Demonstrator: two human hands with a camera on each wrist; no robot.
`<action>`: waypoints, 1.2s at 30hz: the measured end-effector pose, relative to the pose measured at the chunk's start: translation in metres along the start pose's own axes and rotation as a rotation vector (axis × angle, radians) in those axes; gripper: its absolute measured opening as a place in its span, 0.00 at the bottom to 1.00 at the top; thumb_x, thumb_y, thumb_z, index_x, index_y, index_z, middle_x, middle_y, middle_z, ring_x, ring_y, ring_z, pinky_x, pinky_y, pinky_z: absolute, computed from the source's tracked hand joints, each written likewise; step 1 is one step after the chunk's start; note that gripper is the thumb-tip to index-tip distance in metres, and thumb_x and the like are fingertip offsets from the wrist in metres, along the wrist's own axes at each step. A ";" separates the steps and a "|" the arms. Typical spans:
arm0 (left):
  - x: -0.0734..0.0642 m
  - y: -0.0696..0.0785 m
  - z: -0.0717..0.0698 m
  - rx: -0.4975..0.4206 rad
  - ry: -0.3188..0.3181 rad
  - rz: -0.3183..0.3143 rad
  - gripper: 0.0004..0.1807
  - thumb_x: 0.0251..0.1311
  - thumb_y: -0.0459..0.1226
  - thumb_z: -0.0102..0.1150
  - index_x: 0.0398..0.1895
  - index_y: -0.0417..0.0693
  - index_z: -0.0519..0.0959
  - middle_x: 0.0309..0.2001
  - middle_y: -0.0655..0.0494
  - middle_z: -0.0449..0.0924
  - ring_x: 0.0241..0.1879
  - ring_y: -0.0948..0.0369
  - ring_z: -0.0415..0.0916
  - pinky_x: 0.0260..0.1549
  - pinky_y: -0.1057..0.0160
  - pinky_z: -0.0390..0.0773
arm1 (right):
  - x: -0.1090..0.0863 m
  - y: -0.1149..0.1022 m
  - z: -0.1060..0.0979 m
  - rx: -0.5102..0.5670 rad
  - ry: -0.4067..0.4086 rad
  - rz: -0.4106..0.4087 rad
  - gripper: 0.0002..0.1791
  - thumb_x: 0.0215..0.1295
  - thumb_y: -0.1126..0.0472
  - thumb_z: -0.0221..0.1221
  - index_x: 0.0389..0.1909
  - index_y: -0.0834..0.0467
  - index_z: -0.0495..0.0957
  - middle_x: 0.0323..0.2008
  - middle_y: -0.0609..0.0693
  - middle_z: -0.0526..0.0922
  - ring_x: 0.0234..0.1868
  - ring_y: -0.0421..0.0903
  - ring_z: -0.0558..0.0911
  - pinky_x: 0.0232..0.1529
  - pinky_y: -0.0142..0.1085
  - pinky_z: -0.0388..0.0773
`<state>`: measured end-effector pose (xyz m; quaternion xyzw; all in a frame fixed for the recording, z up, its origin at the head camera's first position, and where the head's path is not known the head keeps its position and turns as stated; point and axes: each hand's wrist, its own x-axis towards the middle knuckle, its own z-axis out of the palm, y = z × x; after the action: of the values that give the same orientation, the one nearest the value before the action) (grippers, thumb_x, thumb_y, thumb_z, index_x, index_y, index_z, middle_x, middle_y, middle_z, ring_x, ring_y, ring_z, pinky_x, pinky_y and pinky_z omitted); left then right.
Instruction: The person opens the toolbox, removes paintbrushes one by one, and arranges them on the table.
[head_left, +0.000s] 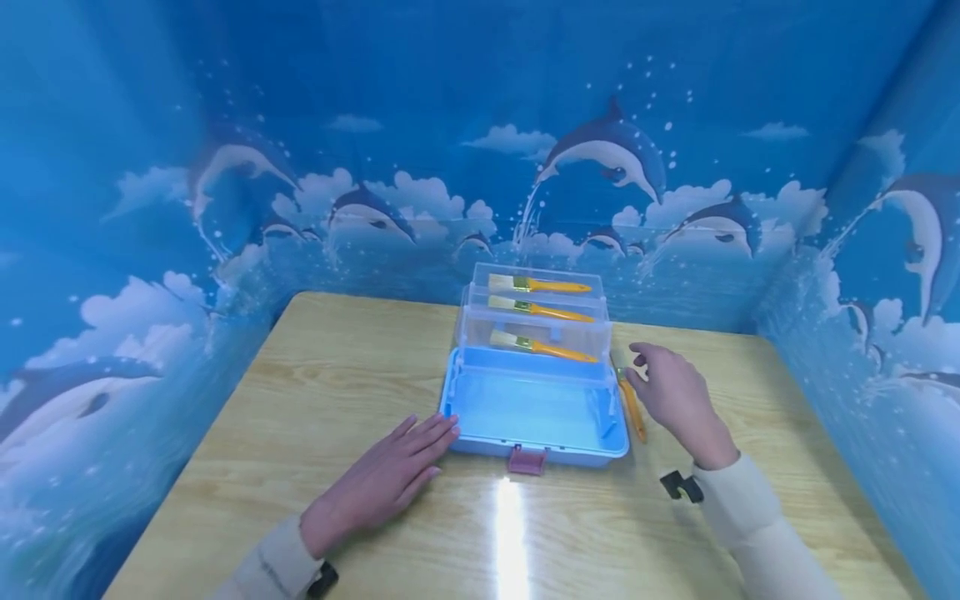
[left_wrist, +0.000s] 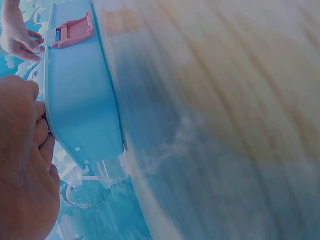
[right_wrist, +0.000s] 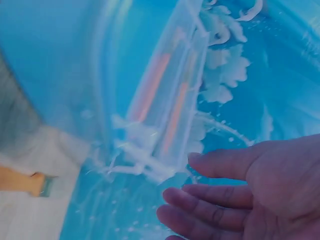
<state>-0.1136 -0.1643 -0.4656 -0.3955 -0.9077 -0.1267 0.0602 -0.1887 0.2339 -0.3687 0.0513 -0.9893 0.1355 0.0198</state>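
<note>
A light blue plastic box (head_left: 532, 408) stands unlatched with its clear tiers raised at the back. Three paintbrushes with orange handles lie in those tiers: a top brush (head_left: 558, 286), a middle brush (head_left: 562, 314) and a lower brush (head_left: 558, 350). Along the box's right side, on the table, lies another paintbrush (head_left: 633, 410). My left hand (head_left: 386, 473) rests its fingertips on the front left corner of the box, fingers extended. Just right of the box hovers my right hand (head_left: 678, 396), above and beside the loose brush; the right wrist view shows nothing between its thumb and fingers.
A dark pink latch (head_left: 527, 461) hangs at the box's front. The wooden table (head_left: 360, 358) extends around the box. Blue dolphin-print cloth (head_left: 420, 100) encloses the back and both sides.
</note>
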 end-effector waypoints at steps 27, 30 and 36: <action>0.000 0.000 -0.002 0.022 0.015 0.027 0.28 0.72 0.47 0.34 0.73 0.54 0.49 0.74 0.60 0.45 0.71 0.61 0.45 0.69 0.51 0.50 | 0.057 -0.049 0.014 0.141 -0.302 -0.414 0.21 0.65 0.64 0.55 0.60 0.55 0.72 0.57 0.51 0.76 0.60 0.51 0.73 0.57 0.48 0.74; 0.000 0.000 -0.001 0.020 0.015 0.026 0.29 0.72 0.47 0.35 0.73 0.54 0.48 0.74 0.60 0.45 0.71 0.60 0.46 0.69 0.50 0.50 | 0.063 -0.050 0.018 0.132 -0.308 -0.424 0.22 0.66 0.64 0.55 0.61 0.54 0.71 0.59 0.51 0.75 0.59 0.50 0.73 0.56 0.47 0.75; -0.001 -0.001 -0.002 0.009 0.008 0.022 0.29 0.72 0.47 0.35 0.73 0.54 0.48 0.74 0.60 0.45 0.71 0.60 0.46 0.69 0.50 0.50 | 0.071 -0.052 0.025 0.122 -0.345 -0.434 0.24 0.65 0.64 0.55 0.62 0.53 0.70 0.60 0.51 0.74 0.46 0.46 0.80 0.40 0.37 0.78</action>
<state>-0.1132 -0.1662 -0.4639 -0.4047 -0.9036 -0.1233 0.0671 -0.2538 0.1704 -0.3753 0.2850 -0.9340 0.1767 -0.1236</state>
